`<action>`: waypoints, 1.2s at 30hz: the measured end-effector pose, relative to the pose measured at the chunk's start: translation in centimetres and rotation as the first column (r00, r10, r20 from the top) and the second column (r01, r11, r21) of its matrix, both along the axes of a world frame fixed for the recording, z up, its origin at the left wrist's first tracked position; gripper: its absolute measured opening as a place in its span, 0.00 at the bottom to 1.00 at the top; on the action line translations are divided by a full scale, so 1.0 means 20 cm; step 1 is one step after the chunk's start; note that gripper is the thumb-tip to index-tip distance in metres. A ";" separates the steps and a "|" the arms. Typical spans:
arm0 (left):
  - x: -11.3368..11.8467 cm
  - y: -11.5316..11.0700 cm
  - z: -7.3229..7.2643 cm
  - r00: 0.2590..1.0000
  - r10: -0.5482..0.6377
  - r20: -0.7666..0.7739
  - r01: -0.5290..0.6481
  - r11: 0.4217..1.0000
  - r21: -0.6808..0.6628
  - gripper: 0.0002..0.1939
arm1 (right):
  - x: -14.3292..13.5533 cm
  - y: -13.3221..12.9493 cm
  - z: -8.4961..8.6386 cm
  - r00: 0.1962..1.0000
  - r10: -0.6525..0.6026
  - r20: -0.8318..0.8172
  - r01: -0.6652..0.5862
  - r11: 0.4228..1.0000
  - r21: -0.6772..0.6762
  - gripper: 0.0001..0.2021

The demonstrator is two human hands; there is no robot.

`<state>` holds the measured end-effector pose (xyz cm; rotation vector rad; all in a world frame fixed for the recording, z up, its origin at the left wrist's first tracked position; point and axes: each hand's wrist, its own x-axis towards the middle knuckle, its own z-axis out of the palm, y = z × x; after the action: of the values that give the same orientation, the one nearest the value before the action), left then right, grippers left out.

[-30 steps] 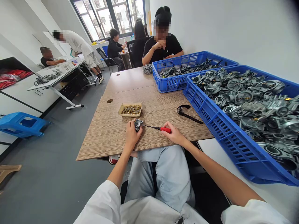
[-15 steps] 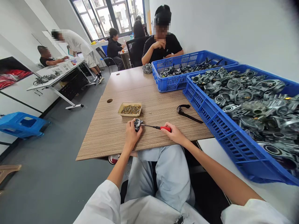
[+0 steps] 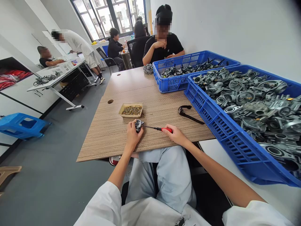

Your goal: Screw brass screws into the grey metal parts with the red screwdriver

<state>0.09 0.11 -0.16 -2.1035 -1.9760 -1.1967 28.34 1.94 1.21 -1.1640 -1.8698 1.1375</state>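
Blue plastic stool [image 3: 22, 125] at far left, on the floor; next, the table [image 3: 101, 135], with a tray [image 3: 129, 116] of brassy bits [image 3: 132, 110]. Just in front of the tray, the left hand [image 3: 134, 135] has its fingers curled around a metal part [image 3: 139, 126]. A screwdriver [image 3: 158, 128] points at the part's right side, its red handle gripped in the closed fingers of the right hand [image 3: 176, 135]. Farther right lie a watch [image 3: 191, 116] and a blue crate [image 3: 256, 172] heaped with castings [image 3: 246, 97].

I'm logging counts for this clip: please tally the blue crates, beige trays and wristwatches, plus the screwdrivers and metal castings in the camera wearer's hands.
Blue crates: 2
Beige tray: 1
Wristwatch: 1
Screwdriver, right hand: 1
Metal casting, left hand: 1
Total: 6
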 end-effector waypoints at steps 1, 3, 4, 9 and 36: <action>0.00 0.00 0.00 1.000 0.000 -0.002 0.000 1.000 0.000 0.26 | 0.00 0.00 0.00 1.000 0.002 -0.001 -0.002 1.000 -0.003 0.19; 0.00 0.00 0.00 1.000 0.001 -0.003 -0.001 1.000 0.001 0.26 | 0.00 0.00 0.00 1.000 0.003 -0.004 -0.003 1.000 -0.009 0.20; 0.00 0.00 0.00 1.000 0.001 -0.004 -0.001 1.000 0.002 0.26 | 0.00 0.00 0.00 1.000 0.000 -0.006 0.000 1.000 -0.010 0.20; 0.00 0.00 0.00 1.000 0.000 -0.006 0.000 1.000 0.004 0.26 | -0.01 0.00 0.00 1.000 -0.003 -0.005 0.003 1.000 -0.009 0.22; -0.01 0.00 -0.02 1.000 0.009 -0.016 -0.009 1.000 -0.009 0.26 | -0.02 -0.02 0.03 1.000 0.014 -0.001 -0.014 1.000 -0.004 0.26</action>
<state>-0.13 0.16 -0.52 -2.0995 -1.9861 -1.1678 27.93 1.59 1.81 -1.1549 -1.8782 1.1498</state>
